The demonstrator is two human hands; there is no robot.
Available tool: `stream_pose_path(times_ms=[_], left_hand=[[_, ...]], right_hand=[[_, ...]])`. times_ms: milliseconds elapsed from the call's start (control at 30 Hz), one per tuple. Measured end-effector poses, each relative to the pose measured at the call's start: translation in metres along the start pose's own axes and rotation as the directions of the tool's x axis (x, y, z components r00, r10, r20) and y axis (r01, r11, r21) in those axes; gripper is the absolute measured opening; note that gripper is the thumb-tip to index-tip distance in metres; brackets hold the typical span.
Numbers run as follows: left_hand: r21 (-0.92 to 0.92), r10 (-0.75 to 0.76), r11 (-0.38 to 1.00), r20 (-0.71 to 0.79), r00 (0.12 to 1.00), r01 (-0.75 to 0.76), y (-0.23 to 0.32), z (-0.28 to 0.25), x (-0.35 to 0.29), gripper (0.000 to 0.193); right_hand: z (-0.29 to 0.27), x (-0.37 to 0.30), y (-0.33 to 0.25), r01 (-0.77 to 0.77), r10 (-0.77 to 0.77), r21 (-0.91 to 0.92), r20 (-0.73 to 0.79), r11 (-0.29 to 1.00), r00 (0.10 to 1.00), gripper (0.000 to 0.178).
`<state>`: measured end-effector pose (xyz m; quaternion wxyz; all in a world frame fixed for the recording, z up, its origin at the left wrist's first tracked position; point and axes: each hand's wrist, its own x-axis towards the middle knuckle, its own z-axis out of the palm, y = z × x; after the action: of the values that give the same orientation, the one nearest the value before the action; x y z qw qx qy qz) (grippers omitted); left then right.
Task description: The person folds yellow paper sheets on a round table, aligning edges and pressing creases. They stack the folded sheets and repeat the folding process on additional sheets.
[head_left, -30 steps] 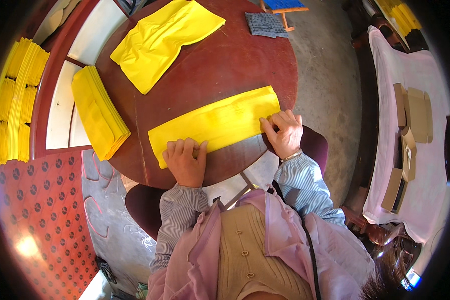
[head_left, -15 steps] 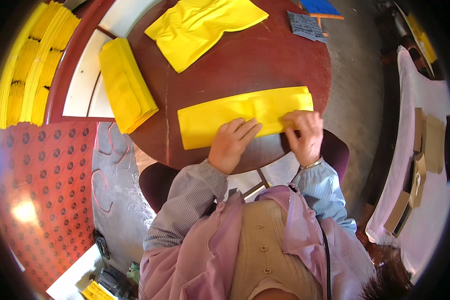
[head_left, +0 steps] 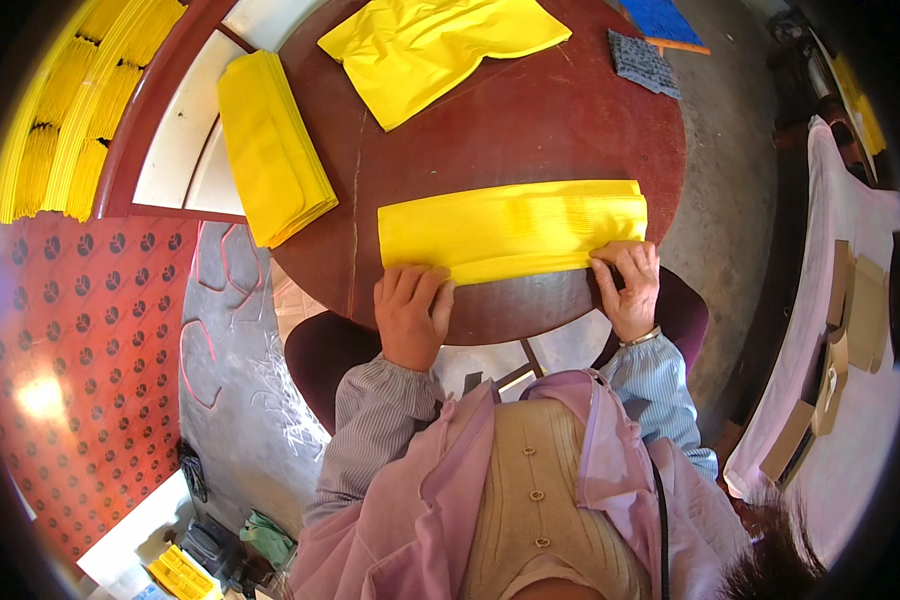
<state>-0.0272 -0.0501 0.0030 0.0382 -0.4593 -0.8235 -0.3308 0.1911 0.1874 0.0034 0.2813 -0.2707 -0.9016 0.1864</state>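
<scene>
A folded yellow sheet (head_left: 510, 228), thin and cloth-like, lies lengthwise across the near part of the round red-brown table (head_left: 530, 120). My left hand (head_left: 410, 312) grips its near left corner, fingers on top and thumb at the edge. At the near right corner, my right hand (head_left: 630, 288) pinches the edge between thumb and curled fingers. The sheet stays flat on the tabletop. Beyond it, a looser, wrinkled yellow piece (head_left: 440, 55) is spread at the far side. A stack of folded yellow pieces (head_left: 275, 150) rests at the table's left.
Tall bundles of yellow pieces (head_left: 80, 110) stand at far left. A grey cloth pad (head_left: 644, 65) lies at the table's far right edge, beside a blue-topped stool (head_left: 670, 22). Open cardboard boxes (head_left: 832, 370) sit on a pale-covered surface at right.
My left hand has slid left from the sheet's middle to its near left corner. My right hand has settled at the near right corner. The view has shifted slightly.
</scene>
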Motion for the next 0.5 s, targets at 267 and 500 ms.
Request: stream_pose_path(times_ms=[267,500], left_hand=[[0.135,-0.001,0.991,-0.031,1.000,0.005,-0.005,0.019,0.022,0.025],[0.203,-0.009,0.979,-0.048,0.999,0.019,-0.003,0.023,0.023,0.025]], right_hand=[[0.006,0.001,0.019,-0.084,0.086,0.020,-0.135,0.996,0.987,0.010],[0.003,-0.001,0.027,-0.116,0.114,-0.001,-0.192,0.993,0.975,0.014]])
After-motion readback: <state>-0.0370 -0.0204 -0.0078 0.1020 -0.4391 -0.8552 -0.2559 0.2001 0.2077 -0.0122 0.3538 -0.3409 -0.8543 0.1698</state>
